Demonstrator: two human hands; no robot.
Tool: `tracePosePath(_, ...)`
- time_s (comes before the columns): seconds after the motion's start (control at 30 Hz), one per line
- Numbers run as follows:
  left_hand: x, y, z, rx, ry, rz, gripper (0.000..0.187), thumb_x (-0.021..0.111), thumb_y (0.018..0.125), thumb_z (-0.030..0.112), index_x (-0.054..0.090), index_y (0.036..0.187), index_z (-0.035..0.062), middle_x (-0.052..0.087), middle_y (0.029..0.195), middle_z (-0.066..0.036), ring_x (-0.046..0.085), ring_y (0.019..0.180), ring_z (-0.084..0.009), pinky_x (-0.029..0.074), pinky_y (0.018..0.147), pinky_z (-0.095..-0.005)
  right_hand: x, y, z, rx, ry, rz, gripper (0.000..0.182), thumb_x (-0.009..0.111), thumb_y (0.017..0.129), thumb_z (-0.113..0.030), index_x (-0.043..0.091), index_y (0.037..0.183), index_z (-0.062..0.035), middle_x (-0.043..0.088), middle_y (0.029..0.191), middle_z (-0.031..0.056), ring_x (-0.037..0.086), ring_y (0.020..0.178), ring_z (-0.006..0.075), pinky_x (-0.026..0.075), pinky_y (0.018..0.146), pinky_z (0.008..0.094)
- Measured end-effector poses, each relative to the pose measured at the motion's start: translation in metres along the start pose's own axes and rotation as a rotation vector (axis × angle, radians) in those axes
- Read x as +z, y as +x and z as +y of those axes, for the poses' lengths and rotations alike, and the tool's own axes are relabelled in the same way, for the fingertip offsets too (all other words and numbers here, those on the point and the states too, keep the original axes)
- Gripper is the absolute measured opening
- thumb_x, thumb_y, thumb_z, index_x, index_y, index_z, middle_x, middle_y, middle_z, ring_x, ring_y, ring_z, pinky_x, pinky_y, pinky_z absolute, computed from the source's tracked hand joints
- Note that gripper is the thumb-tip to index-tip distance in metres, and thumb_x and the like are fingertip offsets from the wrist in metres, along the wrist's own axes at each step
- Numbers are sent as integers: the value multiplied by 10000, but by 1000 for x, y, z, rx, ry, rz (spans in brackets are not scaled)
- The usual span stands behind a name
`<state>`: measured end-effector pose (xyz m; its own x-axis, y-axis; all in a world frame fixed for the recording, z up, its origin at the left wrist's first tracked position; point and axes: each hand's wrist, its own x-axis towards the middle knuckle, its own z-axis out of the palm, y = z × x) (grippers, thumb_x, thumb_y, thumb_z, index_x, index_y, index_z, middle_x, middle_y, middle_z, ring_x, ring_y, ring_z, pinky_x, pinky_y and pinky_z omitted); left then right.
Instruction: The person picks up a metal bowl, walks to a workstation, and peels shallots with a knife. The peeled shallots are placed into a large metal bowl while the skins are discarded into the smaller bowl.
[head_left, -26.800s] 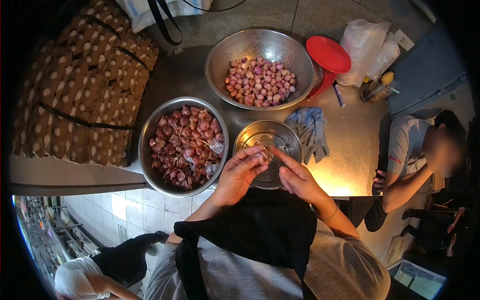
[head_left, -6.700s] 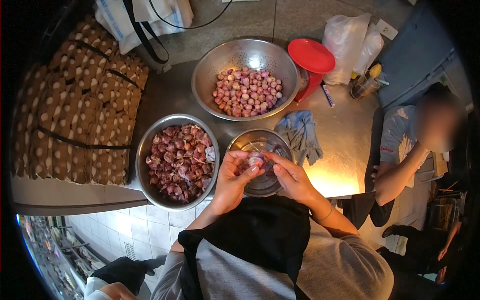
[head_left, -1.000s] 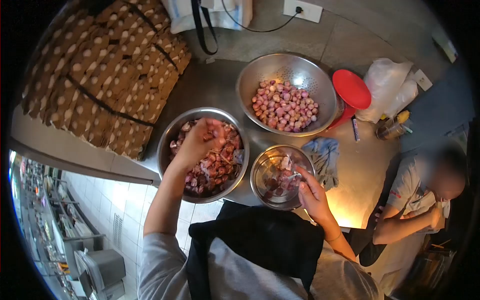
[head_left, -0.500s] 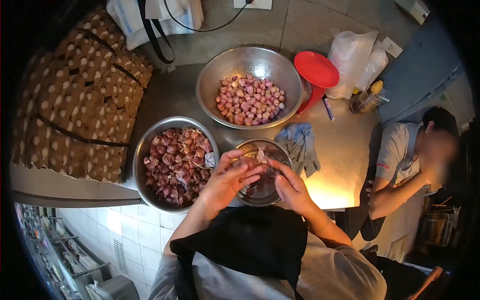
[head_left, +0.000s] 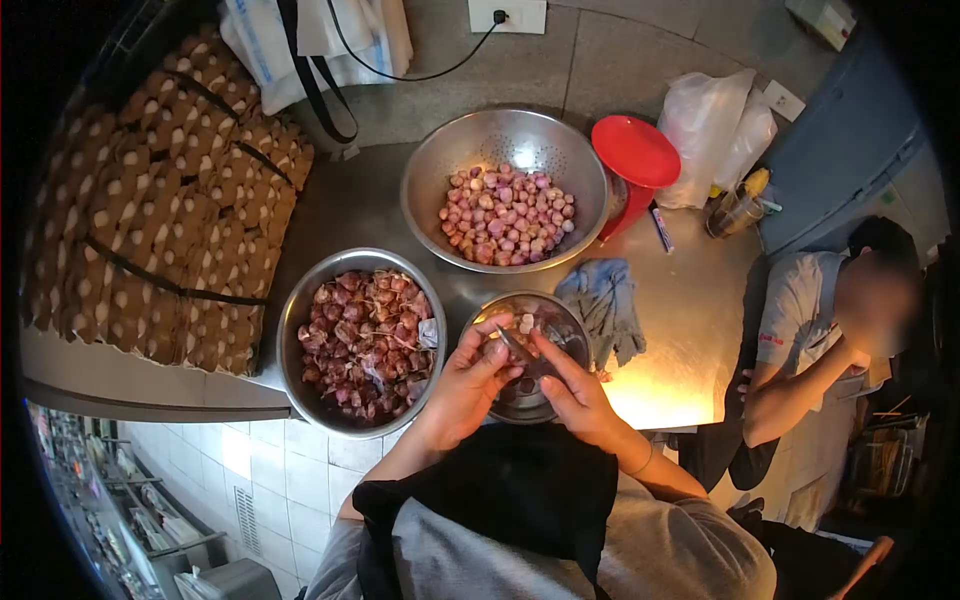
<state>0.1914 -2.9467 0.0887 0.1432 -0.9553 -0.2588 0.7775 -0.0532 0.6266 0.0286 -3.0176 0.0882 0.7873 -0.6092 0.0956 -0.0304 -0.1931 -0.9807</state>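
Note:
Over a small steel bowl [head_left: 570, 318], my left hand [head_left: 462, 392] is closed, fingertips pinched on a shallot largely hidden by the fingers. My right hand [head_left: 585, 398] grips a small knife [head_left: 513, 342], its blade angled up and left toward the left fingertips. A pale peeled piece [head_left: 527, 323] shows just beyond the blade, in the bowl. Left of my hands, a steel basin [head_left: 287, 355] is full of unpeeled red shallots [head_left: 355, 325]. Behind stands a large steel colander [head_left: 425, 200] with peeled pinkish shallots [head_left: 508, 215].
A blue-grey cloth [head_left: 605, 305] lies right of the small bowl. Farther back are a red lid [head_left: 635, 150], a marker [head_left: 662, 230] and plastic bags [head_left: 705, 125]. Stacked egg trays [head_left: 160, 220] fill the left side. A person [head_left: 800, 310] sits at the table's right end.
The view has shifted slightly, so the table's things sit lower. My hands have turned and the knife blade now shows plainly between them; the shallot in my left fingers is more covered.

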Motion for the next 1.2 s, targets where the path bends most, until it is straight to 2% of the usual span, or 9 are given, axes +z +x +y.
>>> tracePosePath(0.07, 2, -2, 2, 0, 13, 3, 212, 526, 875, 91, 493, 1084, 81, 524, 1045, -3, 513, 952, -99, 432, 833, -278, 0, -3, 0, -7, -42, -5, 480, 466, 897, -154, 314, 1343, -70, 389, 1339, 128, 353, 1248, 224, 248, 1013, 290)
tracePosePath(0.27, -4, -1, -3, 101, -75, 25, 194, 538, 865, 80, 518, 1056, 106, 525, 1053, 4, 505, 982, -109, 431, 837, -279, -7, -12, -3, 12, -129, -51, 502, 495, 882, -165, 317, 1346, -94, 413, 1315, 154, 404, 1216, 236, 303, 979, 288)
tracePosePath(0.37, -5, 0, -6, 128, -103, 35, 187, 541, 858, 54, 529, 1034, 113, 529, 1025, 2, 513, 958, -109, 435, 831, -281, -10, -12, -4, 75, -102, -74, 505, 496, 881, -160, 313, 1347, -91, 412, 1315, 158, 399, 1220, 241, 307, 975, 288)
tracePosePath(0.6, -2, -2, -16, 111, -12, 22, 182, 575, 820, 2, 541, 984, 73, 544, 934, -4, 531, 895, -115, 445, 815, -280, -4, -1, -2, 19, -70, -40, 485, 493, 889, -170, 331, 1336, -75, 445, 1275, 172, 414, 1202, 238, 302, 979, 307)
tracePosePath(0.9, -9, 1, -30, 138, 39, 39, 217, 571, 817, -23, 517, 1002, 77, 544, 983, -15, 519, 928, -104, 440, 828, -261, 12, 8, 7, 21, 27, 89, 378, 482, 897, -157, 408, 1245, -28, 487, 1196, 135, 437, 1150, 218, 304, 973, 305)
tracePosePath(1.0, -6, 2, -28, 136, 33, 24, 208, 553, 834, -10, 517, 1018, 79, 543, 1005, -20, 522, 943, -112, 446, 836, -269, 16, 11, 16, -85, -12, 175, 332, 465, 909, -156, 423, 1216, -36, 548, 967, 84, 551, 879, 167, 430, 793, 259)
tracePosePath(1.1, -5, 3, -27, 113, -24, 4, 183, 517, 865, 39, 509, 1038, 97, 551, 1032, -32, 529, 978, -136, 450, 852, -305, 4, 10, 10, 258, 629, 13, 292, 441, 923, -171, 428, 1191, -56, 480, 720, 8, 465, 552, 69, 391, 500, 179)
tracePosePath(1.13, -5, 4, -26, 101, -52, -5, 177, 503, 877, 59, 504, 1048, 105, 555, 1042, -36, 531, 993, -146, 450, 859, -319, 6, 12, -4, 335, 653, 62, 274, 426, 932, -194, 428, 1176, -69, 367, 609, -41, 284, 422, 17, 232, 370, 153)
tracePosePath(1.2, -19, 11, -29, 69, -111, 8, 149, 509, 877, 63, 514, 1024, 83, 551, 1016, -40, 547, 947, -154, 468, 842, -333, 1, 9, -8, 381, 825, 36, 275, 419, 934, -203, 429, 1180, -80, 370, 611, -37, 293, 423, 24, 239, 366, 160)
